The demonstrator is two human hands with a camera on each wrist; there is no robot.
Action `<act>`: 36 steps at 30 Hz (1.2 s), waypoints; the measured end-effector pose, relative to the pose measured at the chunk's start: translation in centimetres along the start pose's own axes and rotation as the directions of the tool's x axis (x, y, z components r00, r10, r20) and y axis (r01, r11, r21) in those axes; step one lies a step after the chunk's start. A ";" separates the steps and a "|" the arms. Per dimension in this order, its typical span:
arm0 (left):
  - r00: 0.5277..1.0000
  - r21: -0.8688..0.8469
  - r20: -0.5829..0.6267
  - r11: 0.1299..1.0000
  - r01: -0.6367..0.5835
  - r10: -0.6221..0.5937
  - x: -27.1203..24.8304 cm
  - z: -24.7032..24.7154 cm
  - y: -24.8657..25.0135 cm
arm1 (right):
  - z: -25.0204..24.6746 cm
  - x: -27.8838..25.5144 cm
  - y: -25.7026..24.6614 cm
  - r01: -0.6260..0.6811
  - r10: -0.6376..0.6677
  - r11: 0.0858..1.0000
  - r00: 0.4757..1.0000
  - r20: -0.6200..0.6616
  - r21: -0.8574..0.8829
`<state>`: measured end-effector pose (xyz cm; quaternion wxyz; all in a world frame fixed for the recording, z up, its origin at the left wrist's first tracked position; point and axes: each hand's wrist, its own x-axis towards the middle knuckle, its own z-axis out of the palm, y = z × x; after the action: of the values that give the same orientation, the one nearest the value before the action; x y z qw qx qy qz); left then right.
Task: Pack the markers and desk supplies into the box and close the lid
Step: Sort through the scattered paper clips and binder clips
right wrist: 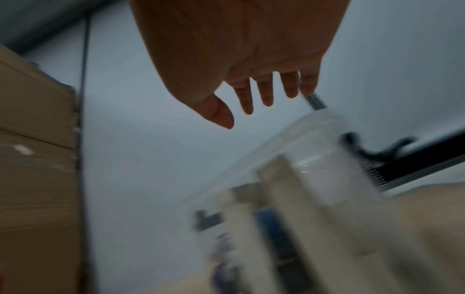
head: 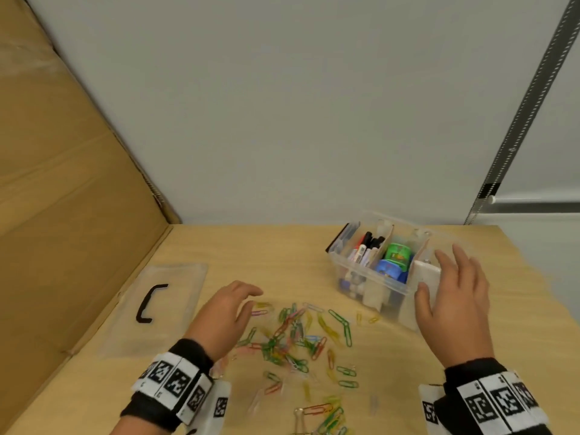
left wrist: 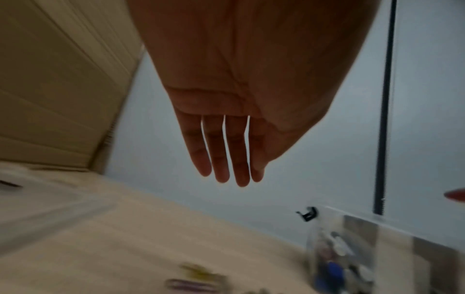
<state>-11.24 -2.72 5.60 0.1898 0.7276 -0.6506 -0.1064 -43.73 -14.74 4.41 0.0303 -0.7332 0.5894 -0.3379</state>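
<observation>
Left hand (head: pixel 226 312) palm down above the table (head: pixel 219 246), fingers straight and together in its wrist view (left wrist: pixel 226 139), holding nothing. Fingertips sit over the left edge of the clips (head: pixel 301 334); can't tell if they touch.

Right hand (head: pixel 455 296) also empty, fingers spread and relaxed, confirmed in its wrist view (right wrist: pixel 241 59). It hangs at the box's (head: pixel 373 281) right near corner, thumb by the front wall, fingers over the right end. Contact with the rim unclear, both wrist views are motion-blurred.

Box: clear plastic, lid off, right of centre on the table, near the back edge. Split by tan dividers. Left compartment holds the markers (head: pixel 365 246), lying slanted, black and red caps up. Middle one has a green tape roll (head: pixel 398 252) behind a blue one (head: pixel 390 269). Right end mostly hidden by the hand; something white there, can't identify it.

Clips: coloured paperclips, loose scatter on the table between the hands and toward the viewer, none in the box as far as I can see. One binder clip (head: pixel 299 419) at the bottom edge of the head view.

Lid (head: pixel 163 306): clear, black handle, flat on the table left of the left hand, well apart from the box.

Cardboard (head: pixel 62 199) leans along the left side. Grey wall behind, metal rail (head: pixel 527 98) at right.
</observation>
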 end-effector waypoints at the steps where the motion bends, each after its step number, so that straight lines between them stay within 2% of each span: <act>1: 0.998 0.018 0.036 0.999 0.043 -0.044 -0.9 -0.3 -1.8 | 0.1 -0.6 -1.7 0.070 -0.070 0.997 0.998 0.003 0.033; 4: 0.968 0.074 0.204 0.988 0.135 -0.147 -3.4 -0.7 -5.9 | 1.5 -3.0 -7.0 0.257 -0.276 0.954 0.954 0.117 0.152; 6: 0.936 0.072 0.315 0.987 0.142 -0.157 -4.7 -0.6 -7.7 | 3.0 -4.9 -10.4 0.361 -0.412 0.906 0.872 0.264 0.221; 7: 0.920 0.062 0.359 0.988 0.144 -0.157 -5.3 -0.6 -8.3 | 4.0 -5.7 -12.0 0.400 -0.471 0.880 0.804 0.363 0.256; 9: 0.896 0.026 0.424 0.991 0.132 -0.130 -6.3 -0.5 -9.3 | 6.0 -7.5 -15.1 0.453 -0.555 0.830 0.617 0.558 0.325; 11: 0.883 -0.022 0.464 0.995 0.098 -0.077 -6.9 -0.1 -10.1 | 7.5 -9.2 -17.9 0.489 -0.589 0.787 0.415 0.693 0.376; 12: 0.878 -0.031 0.476 0.997 0.072 -0.048 -7.1 0.2 -10.4 | 8.1 -9.9 -19.1 0.497 -0.596 0.769 0.332 0.732 0.401; 14: 0.888 -0.034 0.460 0.999 0.014 0.003 -7.1 1.0 -11.0 | 9.2 -11.4 -21.0 0.516 -0.594 0.739 0.197 0.780 0.432; 16: 0.905 -0.026 0.425 1.000 -0.003 0.014 -6.8 1.3 -11.1 | 10.3 -12.6 -21.9 0.560 -0.588 0.699 0.095 0.804 0.445; 18: 0.908 -0.022 0.418 1.000 -0.017 0.025 -6.6 1.5 -11.8 | 11.3 -13.5 -22.8 0.593 -0.584 0.676 0.071 0.809 0.436; 20: 0.913 -0.031 0.407 0.999 -0.021 0.032 -6.3 1.8 -11.5 | 11.6 -13.6 -22.5 0.590 -0.570 0.692 0.091 0.817 0.417; 22: 0.914 -0.055 0.404 0.998 -0.022 0.042 -6.1 1.8 -12.0 | 11.7 -13.2 -22.4 0.526 -0.546 0.747 0.134 0.827 0.408; 24: 0.909 -0.086 0.413 0.996 -0.017 0.051 -6.0 1.9 -12.5 | 11.5 -12.6 -22.0 0.400 -0.507 0.824 0.207 0.836 0.401; 26: 0.906 -0.111 0.418 0.994 -0.017 0.062 -6.0 1.9 -12.6 | 11.4 -11.7 -21.0 0.163 -0.418 0.908 0.310 0.854 0.386; 27: 0.909 -0.127 0.412 0.992 -0.008 0.060 -6.0 1.9 -12.7 | 11.3 -11.3 -20.7 -0.036 -0.352 0.923 0.330 0.876 0.384; 28: 0.914 -0.145 0.402 0.989 0.002 0.057 -6.0 1.8 -12.9 | 11.2 -10.9 -20.5 -0.267 -0.296 0.882 0.326 0.898 0.388; 30: 0.931 -0.195 0.362 0.980 0.032 0.042 -6.0 1.4 -13.1 | 11.0 -10.3 -20.5 -0.626 -0.201 0.697 0.296 0.934 0.349; 32: 0.951 -0.234 0.309 0.970 0.057 0.019 -6.2 0.9 -13.3 | 11.0 -10.1 -20.7 -0.774 -0.150 0.559 0.258 0.954 0.297; 33: 0.958 -0.246 0.285 0.967 0.059 0.015 -6.2 0.6 -13.3 | 11.0 -10.0 -20.9 -0.788 -0.157 0.545 0.239 0.958 0.286; 34: 0.963 -0.260 0.270 0.964 0.053 0.020 -6.3 0.3 -13.4 | 11.2 -10.2 -21.1 -0.759 -0.171 0.587 0.224 0.960 0.281; 35: 0.964 -0.278 0.262 0.959 0.044 0.032 -6.4 0.1 -13.3 | 11.3 -10.3 -21.2 -0.655 -0.190 0.697 0.225 0.956 0.293; 36: 0.963 -0.294 0.265 0.955 0.040 0.042 -6.5 -0.1 -13.3 | 11.3 -10.5 -21.5 -0.451 -0.220 0.835 0.252 0.942 0.315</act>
<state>0.02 4.76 -0.45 0.2069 0.6693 -0.6474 -0.3002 -20.39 -2.98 0.38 0.6089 -0.6942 0.3824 0.0336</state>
